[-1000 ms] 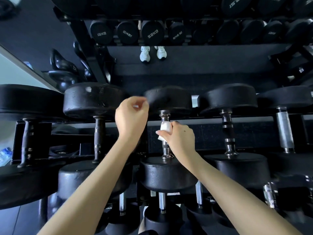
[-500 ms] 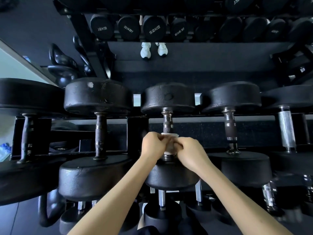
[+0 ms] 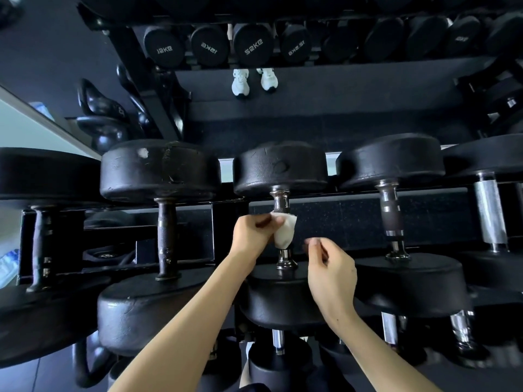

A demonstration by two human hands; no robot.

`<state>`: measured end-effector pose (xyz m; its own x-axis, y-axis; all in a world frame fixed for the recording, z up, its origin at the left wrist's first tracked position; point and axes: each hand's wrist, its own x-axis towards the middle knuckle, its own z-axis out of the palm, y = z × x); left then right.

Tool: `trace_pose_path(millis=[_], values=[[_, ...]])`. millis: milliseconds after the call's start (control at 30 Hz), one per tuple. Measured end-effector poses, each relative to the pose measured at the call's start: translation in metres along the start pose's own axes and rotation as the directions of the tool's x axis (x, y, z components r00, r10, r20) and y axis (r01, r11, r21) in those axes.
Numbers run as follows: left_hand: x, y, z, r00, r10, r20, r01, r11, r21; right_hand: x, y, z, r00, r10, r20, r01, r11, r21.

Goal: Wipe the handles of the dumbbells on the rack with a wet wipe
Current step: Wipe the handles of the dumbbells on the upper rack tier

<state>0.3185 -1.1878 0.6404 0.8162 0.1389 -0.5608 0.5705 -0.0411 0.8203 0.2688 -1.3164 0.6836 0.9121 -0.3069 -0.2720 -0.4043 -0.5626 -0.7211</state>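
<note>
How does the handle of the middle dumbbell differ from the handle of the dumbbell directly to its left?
The middle handle is shiny chrome; the left neighbour's handle is dark and matte. The middle handle has a white wipe around it, pinched by the left hand; the neighbour's handle is bare. Both stand parallel in the same row.

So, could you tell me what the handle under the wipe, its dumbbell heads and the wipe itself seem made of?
Handle: likely chromed steel, polished; bright mirror glints. Dumbbell heads: probably rubber-coated, matte black; scuffed, nicked skin. Wipe: thin white non-woven cloth or paper; it creases around the handle.
</note>
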Motion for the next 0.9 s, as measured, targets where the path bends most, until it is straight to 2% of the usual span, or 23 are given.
trace_pose_path(millis=[100,200,367,400,433,467,500,533,600,667,733,833,900], values=[[0.008,0.007,0.005,0.998,0.025,-0.059,-0.029,0.997,-0.070,0.000,0.002,0.003,1.000,0.000,0.004,0.000,1.000,-0.023],[0.020,0.015,0.010,0.994,-0.008,-0.106,-0.004,0.994,-0.113,0.000,0.002,0.004,1.000,0.020,0.016,-0.020,1.000,-0.007],[0.021,0.023,0.021,0.950,-0.256,-0.180,0.178,0.916,-0.360,0.001,0.003,0.004,1.000,0.007,0.024,-0.006,1.000,0.000],[0.019,0.023,0.023,0.948,-0.236,-0.212,0.161,0.934,-0.318,0.002,0.004,0.005,1.000,0.003,0.028,-0.003,1.000,-0.010],[0.017,0.024,0.024,0.955,-0.151,-0.254,0.113,0.981,-0.159,0.002,0.004,0.005,0.999,0.002,0.033,-0.001,1.000,-0.023],[0.014,0.023,0.025,0.958,-0.029,-0.285,0.058,0.994,0.092,0.002,0.005,0.005,0.999,0.003,0.037,-0.001,0.999,-0.035],[0.010,0.024,0.027,0.951,0.087,-0.297,0.019,0.942,0.336,0.002,0.005,0.006,0.999,0.001,0.036,0.000,0.999,-0.044],[0.006,0.025,0.028,0.939,0.177,-0.296,-0.009,0.870,0.493,0.002,0.006,0.006,0.999,-0.003,0.033,0.004,0.999,-0.049],[0.004,0.024,0.030,0.923,0.245,-0.297,-0.023,0.805,0.592,0.002,0.006,0.007,0.999,-0.011,0.032,0.013,0.998,-0.057],[0.007,0.026,0.029,0.922,0.221,-0.319,-0.018,0.845,0.534,0.001,0.007,0.007,0.999,-0.028,0.024,0.030,0.996,-0.082],[0.014,0.027,0.026,0.930,0.172,-0.324,-0.038,0.924,0.380,0.001,0.008,0.009,0.999,-0.046,0.011,0.047,0.993,-0.110],[0.017,0.030,0.021,0.961,0.057,-0.269,-0.036,0.996,0.081,0.002,0.011,0.011,0.998,-0.063,-0.001,0.062,0.992,-0.110],[0.019,0.027,0.017,0.979,-0.089,-0.184,0.062,0.987,-0.146,0.001,0.011,0.010,0.998,-0.070,-0.002,0.070,0.992,-0.105]])
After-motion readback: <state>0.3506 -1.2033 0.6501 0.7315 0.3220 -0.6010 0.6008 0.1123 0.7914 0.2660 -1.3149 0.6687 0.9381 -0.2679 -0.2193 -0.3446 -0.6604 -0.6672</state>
